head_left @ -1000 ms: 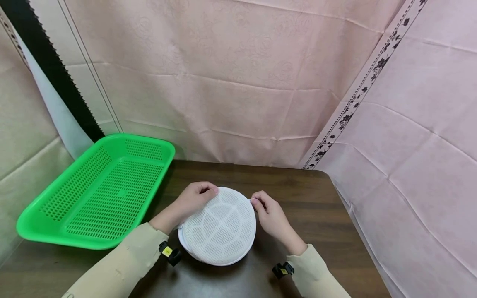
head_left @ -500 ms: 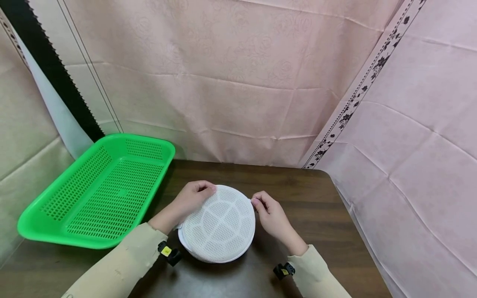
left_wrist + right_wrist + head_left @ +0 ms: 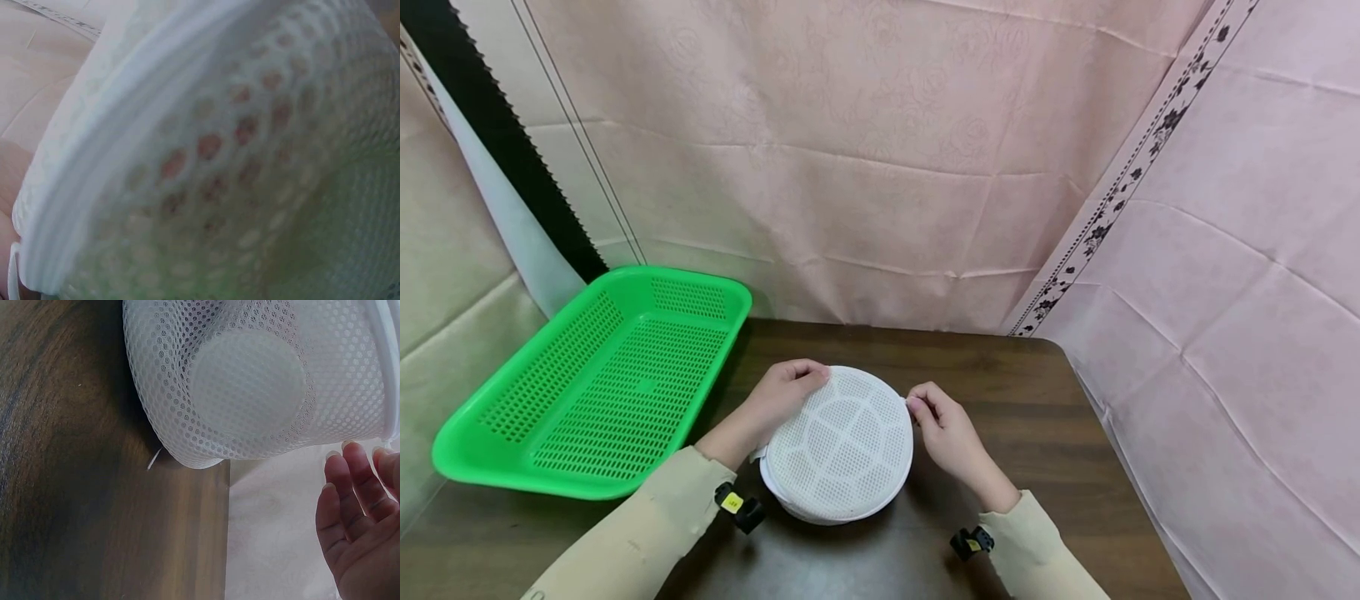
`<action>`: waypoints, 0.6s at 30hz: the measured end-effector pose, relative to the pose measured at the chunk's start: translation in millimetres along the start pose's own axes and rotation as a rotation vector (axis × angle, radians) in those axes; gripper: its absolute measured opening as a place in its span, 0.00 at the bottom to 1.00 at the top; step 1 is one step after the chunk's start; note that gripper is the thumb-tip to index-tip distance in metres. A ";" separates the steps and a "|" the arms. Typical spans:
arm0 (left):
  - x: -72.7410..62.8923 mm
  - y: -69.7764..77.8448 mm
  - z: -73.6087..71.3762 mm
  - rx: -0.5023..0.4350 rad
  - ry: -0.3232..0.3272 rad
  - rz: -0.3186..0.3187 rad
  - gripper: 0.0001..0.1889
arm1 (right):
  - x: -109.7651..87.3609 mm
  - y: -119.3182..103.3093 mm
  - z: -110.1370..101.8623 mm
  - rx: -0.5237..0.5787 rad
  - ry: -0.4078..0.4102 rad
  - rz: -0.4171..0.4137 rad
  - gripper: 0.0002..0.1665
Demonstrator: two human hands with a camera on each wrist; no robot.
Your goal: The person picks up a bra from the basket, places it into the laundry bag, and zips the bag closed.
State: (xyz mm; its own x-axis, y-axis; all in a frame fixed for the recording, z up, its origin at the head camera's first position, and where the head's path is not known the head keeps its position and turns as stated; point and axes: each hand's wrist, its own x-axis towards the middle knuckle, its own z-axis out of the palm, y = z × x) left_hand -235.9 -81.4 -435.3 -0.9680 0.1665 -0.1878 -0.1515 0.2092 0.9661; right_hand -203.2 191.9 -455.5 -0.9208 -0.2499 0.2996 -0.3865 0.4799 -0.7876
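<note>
Pinched the round white mesh bag [image 3: 842, 454] at its white rim [image 3: 389, 369] with left hand [image 3: 781, 396] and right hand [image 3: 946, 433], likely needing gentle, even tension.

my table [image 3: 1015, 400] is dark brown wood with visible grain; far right corner is rounded. surface has a glossy patch close to me. green basket [image 3: 643, 367] sits on it at my left, upright, slotted floor and sides, long side running away from me. white mesh bag [image 3: 842, 442] is over the middle, right of the basket and apart from it; can't tell if its underside touches the wood.
</note>
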 end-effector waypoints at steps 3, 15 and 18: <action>0.1 -0.1 0.2 -0.011 -0.001 0.002 0.14 | 0.1 0.2 0.0 -0.003 0.004 0.001 0.05; -0.3 0.3 0.6 -0.028 0.002 -0.004 0.15 | -0.5 -1.7 0.0 0.002 0.005 0.004 0.05; 0.1 0.3 0.6 -0.030 0.005 -0.003 0.15 | -0.3 -2.6 -0.1 -0.002 0.007 0.004 0.05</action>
State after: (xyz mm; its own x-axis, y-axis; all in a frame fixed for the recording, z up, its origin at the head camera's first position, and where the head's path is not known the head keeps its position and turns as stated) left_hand -235.9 -80.8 -435.2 -0.9685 0.1613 -0.1900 -0.1603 0.1802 0.9705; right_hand -202.0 190.8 -453.4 -0.9227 -0.2424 0.2998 -0.3827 0.4828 -0.7877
